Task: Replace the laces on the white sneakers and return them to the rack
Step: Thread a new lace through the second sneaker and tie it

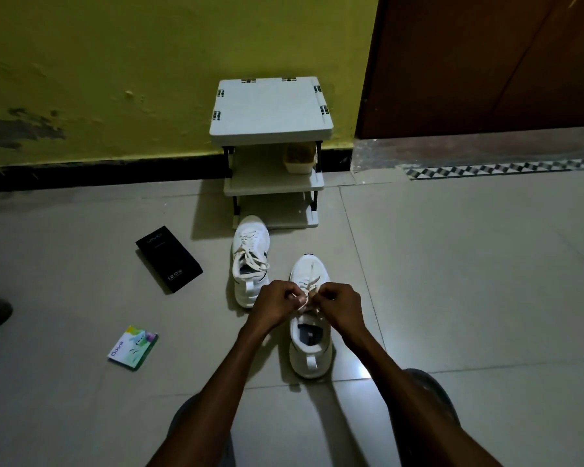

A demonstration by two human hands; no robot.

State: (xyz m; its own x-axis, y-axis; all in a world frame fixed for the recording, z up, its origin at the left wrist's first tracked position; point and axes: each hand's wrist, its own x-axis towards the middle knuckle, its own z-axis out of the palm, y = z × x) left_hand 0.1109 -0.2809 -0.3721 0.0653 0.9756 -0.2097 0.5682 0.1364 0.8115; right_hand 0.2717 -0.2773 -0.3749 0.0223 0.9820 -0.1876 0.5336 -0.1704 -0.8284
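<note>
Two white sneakers stand on the tiled floor, toes pointing away from me. The nearer sneaker (310,345) is in front of my knees; its cream lace (304,299) runs between my two hands above the tongue. My left hand (274,303) pinches one end of the lace with curled fingers. My right hand (338,305) pinches the other end close beside it. The farther sneaker (250,261) sits to the left with its lace tied in a loose bow. The small white rack (271,112) stands against the yellow wall behind them.
A black phone box (168,258) lies on the floor left of the sneakers, and a colourful small packet (133,347) lies nearer to me. A beige shoe (299,158) sits on the rack's middle shelf. A brown door (479,62) is at right.
</note>
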